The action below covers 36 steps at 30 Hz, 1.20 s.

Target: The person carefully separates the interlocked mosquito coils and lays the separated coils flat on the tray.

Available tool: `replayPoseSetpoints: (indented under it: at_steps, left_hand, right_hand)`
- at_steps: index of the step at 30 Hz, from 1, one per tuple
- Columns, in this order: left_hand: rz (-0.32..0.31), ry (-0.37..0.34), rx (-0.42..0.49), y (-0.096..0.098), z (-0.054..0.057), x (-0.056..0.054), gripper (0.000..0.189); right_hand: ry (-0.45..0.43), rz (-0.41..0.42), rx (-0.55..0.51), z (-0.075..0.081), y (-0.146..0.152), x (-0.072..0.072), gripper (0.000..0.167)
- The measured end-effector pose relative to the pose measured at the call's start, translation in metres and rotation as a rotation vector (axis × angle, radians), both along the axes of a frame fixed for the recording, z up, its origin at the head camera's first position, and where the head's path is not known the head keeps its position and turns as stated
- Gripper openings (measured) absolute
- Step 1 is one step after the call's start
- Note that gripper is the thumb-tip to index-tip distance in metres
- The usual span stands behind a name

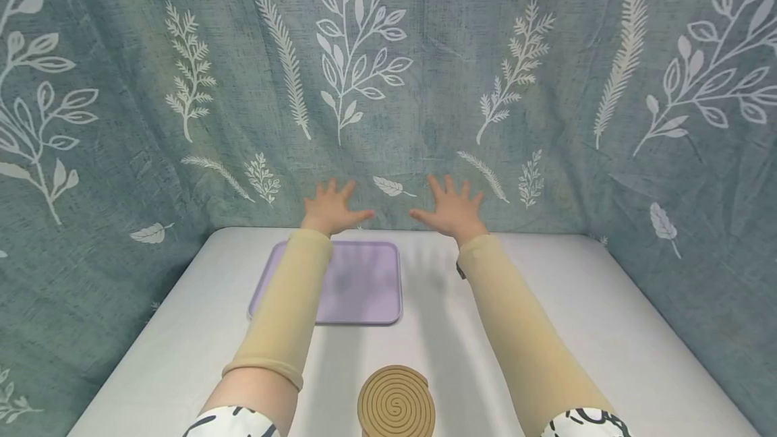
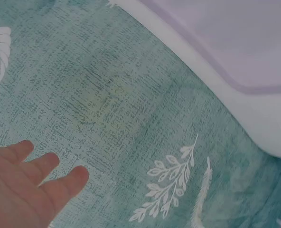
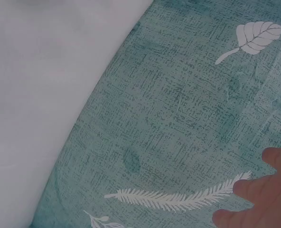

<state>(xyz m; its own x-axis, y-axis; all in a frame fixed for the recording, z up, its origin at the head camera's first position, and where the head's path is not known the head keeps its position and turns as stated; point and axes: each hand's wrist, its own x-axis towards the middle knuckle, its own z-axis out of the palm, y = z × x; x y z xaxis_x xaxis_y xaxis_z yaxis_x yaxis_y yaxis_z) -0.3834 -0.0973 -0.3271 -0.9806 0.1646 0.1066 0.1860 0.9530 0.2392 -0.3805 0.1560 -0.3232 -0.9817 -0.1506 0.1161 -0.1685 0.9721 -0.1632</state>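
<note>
Both arms reach forward across the white table in the head view. My left hand (image 1: 330, 210), fingers spread and straight, is at the far table edge, beyond a flat lilac tray (image 1: 364, 288). To its right my right hand (image 1: 452, 211) is spread the same way, with nothing in it. The left sleeve overlaps the tray's left part. Close to the front of the table lies a tan coiled spiral disc (image 1: 396, 402), between the two forearms. In the wrist views the fingers of the left hand (image 2: 31, 185) and the right hand (image 3: 259, 194) show against the cloth.
A green-blue curtain (image 1: 425, 120) with white leaf prints hangs behind the table and along both sides. The white table (image 1: 546, 275) has rounded far corners. A small dark object (image 1: 461, 270) shows at the right sleeve's cuff.
</note>
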Motion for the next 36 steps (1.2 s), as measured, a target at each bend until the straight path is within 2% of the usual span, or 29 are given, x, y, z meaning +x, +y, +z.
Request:
replayPoseSetpoints:
  at_steps: [4, 7, 11, 15, 20, 26, 30, 36]
  left_hand:
    - [0.000, 0.000, 0.089, 0.000, -0.001, 0.000, 0.089]
    - [-0.004, 0.010, 0.199, 0.000, -0.003, 0.001, 0.088]
    - [-0.012, 0.011, 0.432, -0.001, -0.005, 0.004, 0.089]
    - [0.000, -0.025, 0.689, -0.002, -0.007, 0.006, 0.092]
    - [0.019, -0.051, 0.892, -0.005, -0.007, 0.007, 0.093]
    - [0.037, -0.079, 0.986, -0.007, -0.008, 0.013, 0.086]
    - [0.037, -0.074, 1.005, -0.008, -0.013, 0.016, 0.085]
    - [-0.002, -0.051, 1.000, -0.004, -0.020, 0.026, 0.079]
  right_hand:
    - [0.008, -0.008, -0.081, -0.003, 0.002, 0.000, 0.090]
    - [0.022, -0.020, -0.168, -0.006, 0.004, 0.001, 0.091]
    - [0.038, -0.029, -0.356, -0.007, 0.009, 0.004, 0.093]
    - [0.033, -0.030, -0.570, -0.007, 0.014, 0.007, 0.094]
    - [0.003, -0.038, -0.744, -0.007, 0.018, 0.010, 0.096]
    - [-0.033, -0.054, -0.847, -0.008, 0.019, 0.017, 0.097]
    - [-0.028, -0.048, -0.884, -0.009, 0.017, 0.022, 0.096]
    - [-0.033, -0.012, -0.934, -0.009, 0.012, 0.032, 0.094]
